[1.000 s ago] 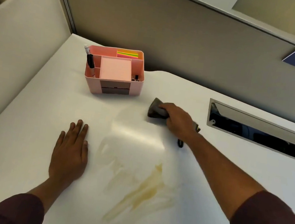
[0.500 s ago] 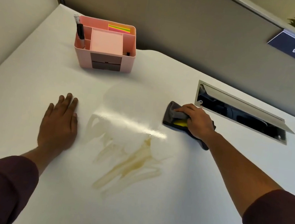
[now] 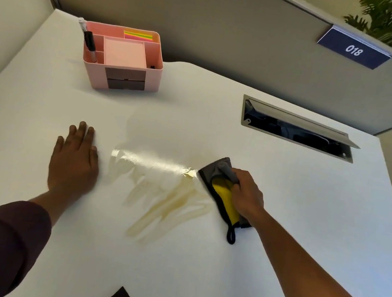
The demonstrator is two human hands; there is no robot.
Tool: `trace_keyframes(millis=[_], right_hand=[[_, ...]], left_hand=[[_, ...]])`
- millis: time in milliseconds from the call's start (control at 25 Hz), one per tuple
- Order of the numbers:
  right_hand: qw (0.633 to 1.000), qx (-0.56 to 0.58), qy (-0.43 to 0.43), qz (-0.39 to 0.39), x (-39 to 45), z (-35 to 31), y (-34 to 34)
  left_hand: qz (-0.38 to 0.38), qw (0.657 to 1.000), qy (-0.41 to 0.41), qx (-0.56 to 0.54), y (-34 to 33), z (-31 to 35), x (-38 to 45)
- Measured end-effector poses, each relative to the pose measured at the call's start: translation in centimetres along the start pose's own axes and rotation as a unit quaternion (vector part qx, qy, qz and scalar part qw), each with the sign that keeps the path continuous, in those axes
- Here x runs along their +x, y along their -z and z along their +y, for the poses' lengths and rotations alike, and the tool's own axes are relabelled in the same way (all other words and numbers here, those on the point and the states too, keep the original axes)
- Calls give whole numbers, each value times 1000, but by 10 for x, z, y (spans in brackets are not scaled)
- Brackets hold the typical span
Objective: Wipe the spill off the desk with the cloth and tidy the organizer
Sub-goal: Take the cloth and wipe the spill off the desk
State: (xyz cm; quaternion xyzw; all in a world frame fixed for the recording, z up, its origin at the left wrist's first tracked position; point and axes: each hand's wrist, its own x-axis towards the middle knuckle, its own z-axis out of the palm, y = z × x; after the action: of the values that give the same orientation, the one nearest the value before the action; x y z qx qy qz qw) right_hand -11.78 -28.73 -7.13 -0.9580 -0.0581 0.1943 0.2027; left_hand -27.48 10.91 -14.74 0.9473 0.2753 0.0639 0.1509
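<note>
Cloth (image 3: pixel 223 195), grey with a yellow fold, lies pressed to the white worktop (image 3: pixel 306 214) under the right hand (image 3: pixel 246 195), whose fingers clutch it at the right edge of a tan spill (image 3: pixel 170 200). Left hand (image 3: pixel 74 161) rests open and flat beside the streaks. Pink organizer (image 3: pixel 123 58) stands well apart at the back. A careless stroke could likely smear liquid wider, toward the open cable slot (image 3: pixel 298 130).

Grey-and-yellow cloth (image 3: pixel 222 189), tan spill (image 3: pixel 169 202), white desk (image 3: pixel 282 210), pink organizer (image 3: pixel 122 62).
</note>
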Motion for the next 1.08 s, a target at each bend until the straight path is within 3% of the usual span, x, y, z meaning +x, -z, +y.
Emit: trace_keyframes(millis=[160, 400, 600, 680, 760, 840, 920, 1080], right_hand=[[999, 18, -33, -5, -48, -30, -41], [993, 89, -75, 25, -90, -103, -91], [986, 148, -75, -5, -92, -174, -118], [962, 254, -97, -5, -82, -174, -104], [907, 404, -118, -10, -74, -151, -77], [867, 480, -137, 17, -66, -114, -44], [875, 454, -157, 59, -51, -75, -16], [946, 237, -191, 114, -29, -27, -5]], left_hand=[[-19, 1000, -11, -17, 2, -3, -3], [-38, 993, -99, -56, 16, -35, -48], [-17, 996, -69, -54, 22, -51, -78], [-17, 996, -75, -51, 22, -50, -73], [-19, 995, -83, -48, 21, -49, -70], [-18, 995, -80, -48, 19, -48, -70], [-19, 996, -78, -49, 20, -48, -71], [-18, 996, -80, -45, 20, -49, -71]])
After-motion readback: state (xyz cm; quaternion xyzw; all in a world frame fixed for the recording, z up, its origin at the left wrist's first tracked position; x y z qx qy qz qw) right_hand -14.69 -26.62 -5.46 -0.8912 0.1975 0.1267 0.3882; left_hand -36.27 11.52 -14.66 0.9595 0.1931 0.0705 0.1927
